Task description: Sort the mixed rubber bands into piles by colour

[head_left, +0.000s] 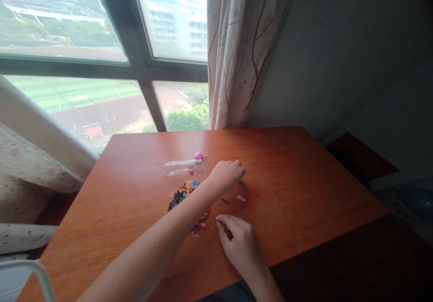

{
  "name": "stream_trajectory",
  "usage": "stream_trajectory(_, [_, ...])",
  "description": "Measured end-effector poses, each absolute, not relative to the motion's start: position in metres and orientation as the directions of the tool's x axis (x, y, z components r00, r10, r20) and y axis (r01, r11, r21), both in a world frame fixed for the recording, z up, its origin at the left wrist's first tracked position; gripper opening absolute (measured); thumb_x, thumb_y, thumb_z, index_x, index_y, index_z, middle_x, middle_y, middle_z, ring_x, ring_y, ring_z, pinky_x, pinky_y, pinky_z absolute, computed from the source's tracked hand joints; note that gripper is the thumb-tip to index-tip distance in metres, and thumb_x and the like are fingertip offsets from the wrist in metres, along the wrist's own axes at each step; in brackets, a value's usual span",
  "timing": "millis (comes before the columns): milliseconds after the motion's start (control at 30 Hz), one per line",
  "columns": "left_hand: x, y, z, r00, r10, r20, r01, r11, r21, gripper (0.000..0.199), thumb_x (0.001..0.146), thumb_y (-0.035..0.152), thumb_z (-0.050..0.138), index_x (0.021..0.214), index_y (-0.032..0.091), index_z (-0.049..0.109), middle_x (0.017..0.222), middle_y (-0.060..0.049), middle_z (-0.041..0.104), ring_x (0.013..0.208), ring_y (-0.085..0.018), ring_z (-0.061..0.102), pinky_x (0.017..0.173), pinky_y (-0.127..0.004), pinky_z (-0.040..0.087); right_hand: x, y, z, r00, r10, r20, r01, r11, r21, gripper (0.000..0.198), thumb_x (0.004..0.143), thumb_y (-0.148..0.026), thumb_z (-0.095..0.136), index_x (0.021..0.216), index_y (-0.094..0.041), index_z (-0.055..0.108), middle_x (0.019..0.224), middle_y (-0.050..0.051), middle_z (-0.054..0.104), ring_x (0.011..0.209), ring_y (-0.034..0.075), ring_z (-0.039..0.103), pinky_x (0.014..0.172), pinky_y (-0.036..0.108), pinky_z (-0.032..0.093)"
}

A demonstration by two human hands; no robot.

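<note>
Your right hand (238,241) is nearest, on the table (304,203), right of the pile (179,197) and nearer you. Thumb and forefinger curl toward each other, tips close; can't tell if they touch, nothing visible held.

Pile: small multicoloured pieces, bands or clips by the look, part hidden under your left forearm. As for progress, the bulk sits heaped there, apparently unsorted. Only a few lie singly right of the pile: a dark piece (225,200) closest to it, a pink piece (241,198) further right, a red piece (255,193) furthest. Reads as early on, most left to separate.

Your left hand (227,174) reaches beyond the pile, to its right. Fingers bent downward, a blue piece (240,181) just under them; can't tell whether they're clamped on it or merely beside it.

Beyond the pile: clear bottle (179,167) on its side, pink item (199,155) by its right end.
</note>
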State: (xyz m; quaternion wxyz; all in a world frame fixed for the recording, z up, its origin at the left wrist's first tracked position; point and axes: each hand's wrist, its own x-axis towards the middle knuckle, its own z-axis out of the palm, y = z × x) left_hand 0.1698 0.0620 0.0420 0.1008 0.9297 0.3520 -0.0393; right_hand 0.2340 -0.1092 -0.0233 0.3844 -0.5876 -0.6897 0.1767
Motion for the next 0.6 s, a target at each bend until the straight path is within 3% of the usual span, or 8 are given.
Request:
stream_trajectory(167, [0.145, 0.049, 0.054, 0.713, 0.699, -0.052, 0.697, -0.699, 0.161, 0.015, 0.093, 0.023, 0.056, 0.102, 0.018, 0.067, 0.101, -0.009, 0.067, 0.087, -0.021, 0.069, 0.073, -0.032, 0.054, 0.233, -0.108, -0.022, -0.023, 0.944, 0.330, 0.686, 0.255, -0.681, 0.021, 0.093, -0.016, 0.049, 0.094, -0.022, 0.070, 0.083, 0.002, 0.072, 0.072, 0.017, 0.068, 0.071, 0.025, 0.048])
stream_trajectory(400, [0.073, 0.000, 0.066, 0.619, 0.784, 0.042, 0.757, -0.610, 0.235, 0.019, 0.095, 0.024, 0.047, 0.097, 0.022, 0.066, 0.097, -0.006, 0.068, 0.084, -0.019, 0.069, 0.066, -0.026, 0.050, 0.230, -0.110, -0.015, -0.071, 0.955, 0.289, 0.733, 0.247, -0.634, 0.020, 0.093, -0.017, 0.049, 0.092, -0.023, 0.069, 0.080, 0.002, 0.071, 0.074, 0.017, 0.067, 0.070, 0.025, 0.045])
stream_trajectory(500, [0.045, -0.026, 0.054, 0.537, 0.830, 0.154, 0.729, -0.548, 0.410, 0.018, 0.093, 0.022, 0.048, 0.097, 0.023, 0.065, 0.098, -0.003, 0.070, 0.084, -0.017, 0.068, 0.071, -0.025, 0.050, 0.226, -0.111, -0.012, -0.103, 0.961, 0.255, 0.753, 0.243, -0.612, 0.016, 0.092, -0.019, 0.052, 0.089, -0.024, 0.067, 0.075, 0.000, 0.069, 0.069, 0.016, 0.065, 0.066, 0.024, 0.041])
stream_trajectory(600, [0.027, -0.051, 0.037, 0.449, 0.875, 0.182, 0.688, -0.469, 0.554, 0.018, 0.096, 0.028, 0.048, 0.094, 0.023, 0.065, 0.086, -0.001, 0.069, 0.075, -0.014, 0.066, 0.067, -0.023, 0.050, 0.220, -0.110, -0.008, -0.132, 0.968, 0.215, 0.773, 0.236, -0.589, 0.013, 0.092, -0.020, 0.055, 0.087, -0.024, 0.065, 0.071, -0.001, 0.067, 0.066, 0.015, 0.063, 0.063, 0.024, 0.037])
